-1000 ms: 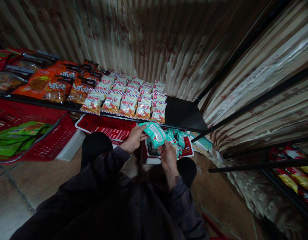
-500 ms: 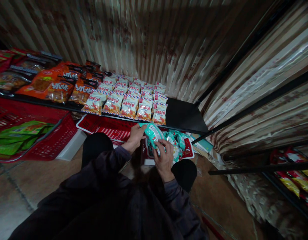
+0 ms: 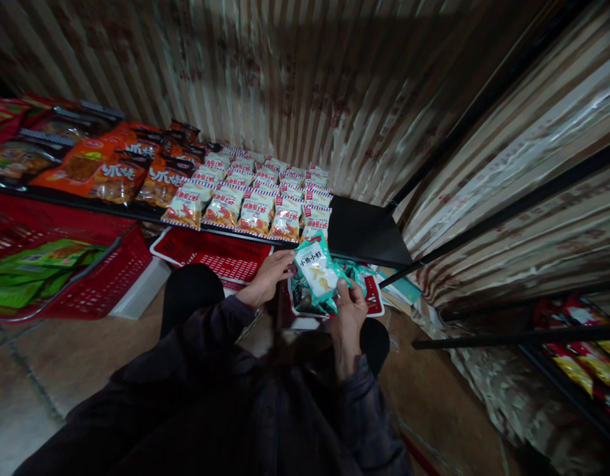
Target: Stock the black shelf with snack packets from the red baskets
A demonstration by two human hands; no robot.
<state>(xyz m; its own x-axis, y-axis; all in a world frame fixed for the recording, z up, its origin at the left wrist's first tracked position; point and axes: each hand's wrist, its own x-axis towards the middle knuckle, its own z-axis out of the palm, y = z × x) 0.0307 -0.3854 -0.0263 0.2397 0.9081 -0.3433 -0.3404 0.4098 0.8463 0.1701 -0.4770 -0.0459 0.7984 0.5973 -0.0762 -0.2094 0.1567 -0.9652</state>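
Note:
A teal and white snack bag (image 3: 316,270) is held up between my two hands, its printed front facing up. My left hand (image 3: 271,276) grips the bag's left edge with the fingertips. At the lower right corner, my right hand (image 3: 349,314) pinches the bag between thumb and fingers. Below it stands a red basket with a white rim (image 3: 377,309), holding several more teal bags (image 3: 353,271), partly hidden by the held one. Just beyond, rows of white snack bags with striped tops (image 3: 256,210) lie on a black shelf (image 3: 367,228).
Orange snack bags (image 3: 120,178) lie farther left along the shelf. A red basket (image 3: 210,254) sits under the shelf edge, and another red basket (image 3: 94,277) with green packs (image 3: 37,271) is at left. Black rack bars (image 3: 483,228) cross on the right before a striped curtain (image 3: 295,79).
The teal bag has been turned so its white printed front shows, and raised slightly toward the shelf. My right hand has moved right to the bag's lower right corner.

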